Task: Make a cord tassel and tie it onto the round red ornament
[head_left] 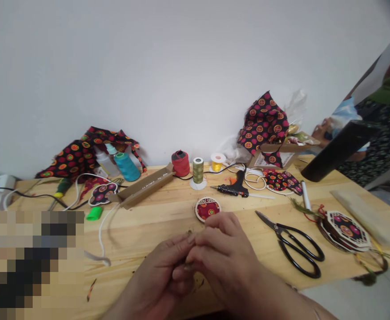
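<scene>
My left hand (161, 275) and my right hand (224, 258) meet over the front middle of the table, both with fingers closed in a pinch. Whatever lies between their fingertips is mostly hidden; only small dark olive specks show there. Just beyond my right fingers lies a round ornament (207, 208) with a pale fretwork rim and red patterned fabric, partly covered by that hand. Black-handled scissors (290, 242) rest to the right of my right hand, blades part-way open. Farther back lies a black glue gun (233, 189).
Thread spools, red (180, 164), green (198, 171), yellow (218, 162) and teal (128, 167), stand along the wall. A narrow cardboard tray (148, 186) lies left of centre. An octagonal ornament (348, 229) sits at right. Another person's hand (323, 129) shows beside a black roll (338, 151). Pixels mask the lower left.
</scene>
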Motion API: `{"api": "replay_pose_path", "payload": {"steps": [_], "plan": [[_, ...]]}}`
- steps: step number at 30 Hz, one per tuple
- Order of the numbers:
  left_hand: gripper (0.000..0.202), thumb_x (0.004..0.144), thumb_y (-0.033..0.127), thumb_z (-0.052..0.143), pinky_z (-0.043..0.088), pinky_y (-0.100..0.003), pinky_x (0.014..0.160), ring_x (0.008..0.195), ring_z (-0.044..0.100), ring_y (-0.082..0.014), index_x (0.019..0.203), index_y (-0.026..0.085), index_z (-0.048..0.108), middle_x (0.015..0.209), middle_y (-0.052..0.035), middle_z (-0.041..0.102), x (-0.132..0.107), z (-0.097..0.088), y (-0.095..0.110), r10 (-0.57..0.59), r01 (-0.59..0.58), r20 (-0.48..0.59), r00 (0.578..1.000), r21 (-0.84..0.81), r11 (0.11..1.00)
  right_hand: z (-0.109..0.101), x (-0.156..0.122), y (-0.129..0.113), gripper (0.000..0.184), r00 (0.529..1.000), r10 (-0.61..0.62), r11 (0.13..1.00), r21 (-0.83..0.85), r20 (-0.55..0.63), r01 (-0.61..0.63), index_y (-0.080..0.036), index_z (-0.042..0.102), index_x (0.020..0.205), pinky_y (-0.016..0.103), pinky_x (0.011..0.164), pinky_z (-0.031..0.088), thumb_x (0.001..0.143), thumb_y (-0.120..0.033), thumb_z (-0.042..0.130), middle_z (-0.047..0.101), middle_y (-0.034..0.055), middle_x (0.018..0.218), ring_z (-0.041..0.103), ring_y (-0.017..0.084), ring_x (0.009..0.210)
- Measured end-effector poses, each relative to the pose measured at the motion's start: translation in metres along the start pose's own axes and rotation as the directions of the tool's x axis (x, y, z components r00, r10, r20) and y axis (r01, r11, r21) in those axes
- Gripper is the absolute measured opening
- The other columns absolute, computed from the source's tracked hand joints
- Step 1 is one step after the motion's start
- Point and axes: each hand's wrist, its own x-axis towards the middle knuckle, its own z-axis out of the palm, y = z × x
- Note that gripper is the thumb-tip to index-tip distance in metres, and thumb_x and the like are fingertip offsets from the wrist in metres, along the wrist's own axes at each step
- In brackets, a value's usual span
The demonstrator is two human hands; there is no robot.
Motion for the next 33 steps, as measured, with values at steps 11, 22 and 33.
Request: {"api": "replay_pose_path", "payload": {"steps": [11,22,33], "plan": [[0.018,0.068,0.023,0.077,0.014,-0.013,0.039,0.039,0.024,0.0015,0.076,0.009,0.070,0.056,0.0039,0.051,0.013,-0.007,0.001,0.086,-0.075,-0.034,0.996,0.238,0.968,0.025,-0.033,0.001,0.021,0.992,-0.022,0.997,-0.070,-0.124,0.013,-0.021,0.059,0.068,0.032,0.067,0.032,0.088,-0.022,0.052,0.061,-0.0028,0.066,0.049,0.015,0.074],[0.016,0.072,0.025,0.072,0.027,-0.013,0.041,0.045,0.039,-0.0038,0.073,0.010,0.069,0.055,0.0031,0.053,0.024,-0.013,0.007,0.281,-0.208,-0.128,0.951,0.408,0.889,0.045,-0.053,0.006,0.020,0.998,0.010,0.982,0.191,-0.065,0.003,-0.026,0.065,0.076,0.028,0.068,0.039,0.085,-0.042,0.060,0.064,-0.0053,0.067,0.051,0.013,0.075],[0.012,0.072,0.020,0.073,0.039,-0.018,0.043,0.045,0.048,-0.0067,0.077,0.011,0.067,0.059,0.0030,0.055,0.022,-0.010,0.016,0.228,-0.192,-0.101,0.968,0.279,0.941,0.058,-0.059,0.009,0.017,0.978,-0.064,0.958,0.286,0.199,0.004,-0.022,0.066,0.069,0.021,0.071,0.041,0.084,-0.030,0.064,0.061,-0.0074,0.060,0.053,0.008,0.070]]}}
